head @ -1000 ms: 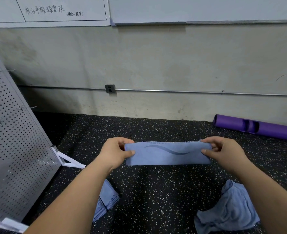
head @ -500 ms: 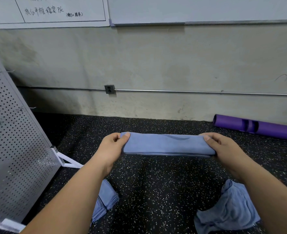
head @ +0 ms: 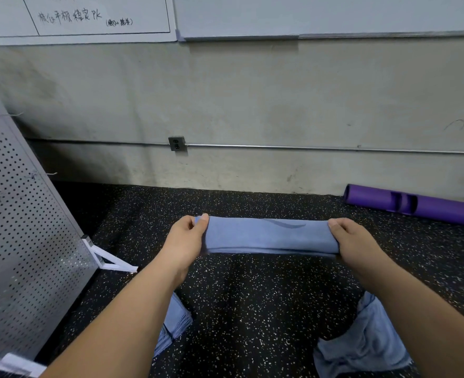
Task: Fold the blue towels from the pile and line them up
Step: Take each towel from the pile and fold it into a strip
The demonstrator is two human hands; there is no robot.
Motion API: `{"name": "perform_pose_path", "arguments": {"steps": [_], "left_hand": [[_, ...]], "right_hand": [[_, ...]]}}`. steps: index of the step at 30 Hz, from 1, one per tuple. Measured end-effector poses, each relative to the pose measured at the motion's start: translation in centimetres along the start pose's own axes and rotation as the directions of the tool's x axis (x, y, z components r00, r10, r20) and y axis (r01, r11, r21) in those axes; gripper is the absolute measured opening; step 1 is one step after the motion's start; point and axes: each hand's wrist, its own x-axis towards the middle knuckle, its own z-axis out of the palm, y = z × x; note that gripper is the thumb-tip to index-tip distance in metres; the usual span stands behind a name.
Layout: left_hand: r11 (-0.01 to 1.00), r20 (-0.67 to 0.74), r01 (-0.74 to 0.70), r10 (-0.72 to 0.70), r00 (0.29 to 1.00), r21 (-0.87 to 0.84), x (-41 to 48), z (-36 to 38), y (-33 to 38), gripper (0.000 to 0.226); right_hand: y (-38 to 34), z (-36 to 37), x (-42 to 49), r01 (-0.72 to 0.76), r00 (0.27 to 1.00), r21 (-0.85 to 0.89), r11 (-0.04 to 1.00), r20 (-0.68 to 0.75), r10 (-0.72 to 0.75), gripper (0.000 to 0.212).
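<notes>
Hands, left (head: pixel 184 242) and right (head: pixel 357 242), at towel (head: pixel 271 236) ends

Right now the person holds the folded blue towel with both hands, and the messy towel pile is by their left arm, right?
Not quite. In the head view the messy towel pile lies by the right arm; a neat folded stack lies by the left. The left hand and right hand do hold the folded blue towel.

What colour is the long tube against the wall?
Purple; the long purple tube shows best in the head view.
</notes>
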Motion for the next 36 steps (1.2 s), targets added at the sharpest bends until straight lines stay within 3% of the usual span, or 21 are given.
{"name": "perform_pose_path", "arguments": {"steps": [2,6,9,15,17,20,25,28,36], "left_hand": [[0.992,-0.066,-0.073,0.08,0.995,0.102,-0.2,0.5,-0.1,0.042],[0.954,-0.188,-0.224,0.261,0.947,0.199,-0.7,0.3,0.5,0.043],[0.944,-0.206,-0.265,0.304,0.93,0.197,-0.5,0.1,0.5,0.044],[0.997,-0.051,-0.075,0.074,0.996,-0.028,-0.6,-0.2,-0.1,0.032],[0.997,0.064,0.028,-0.023,0.998,-0.072,-0.5,-0.4,-0.2,0.033],[0.999,0.131,0.042,-0.039,0.991,-0.017,-0.1,-1.0,-0.6,0.036],[1.0,0.047,-0.017,0.016,0.999,0.004,0.4,-1.7,-0.6,0.047],[0.994,0.013,-0.065,0.064,0.998,0.084,0.3,-1.3,-0.7,0.045],[0.987,0.043,-0.006,-0.001,0.999,0.159,0.1,-0.7,-0.8,0.041]], "right_hand": [[-0.2,0.8,-0.3,0.031,0.997,-0.016,0.999,-0.069,-0.032,0.025],[-1.2,0.9,-1.1,0.223,0.945,-0.268,0.937,-0.179,-0.276,0.016],[-1.8,0.5,-1.3,0.268,0.921,-0.239,0.933,-0.219,-0.32,0.009],[-1.2,0.4,-1.3,0.076,0.997,0.112,0.991,-0.024,-0.074,0.017],[-0.9,0.1,-1.1,0.037,0.993,0.181,0.983,0.103,-0.056,0.028],[-0.7,-0.4,-1.0,0.041,0.954,0.171,0.984,0.285,-0.089,0.046],[-0.6,-0.2,-0.5,0.088,0.987,0.09,0.992,0.13,-0.099,0.036],[-0.5,0.3,-0.2,0.08,0.989,0.07,0.994,0.119,-0.088,0.034],[-0.1,0.6,-0.3,0.177,0.98,-0.108,0.978,0.109,-0.165,0.027]]}}
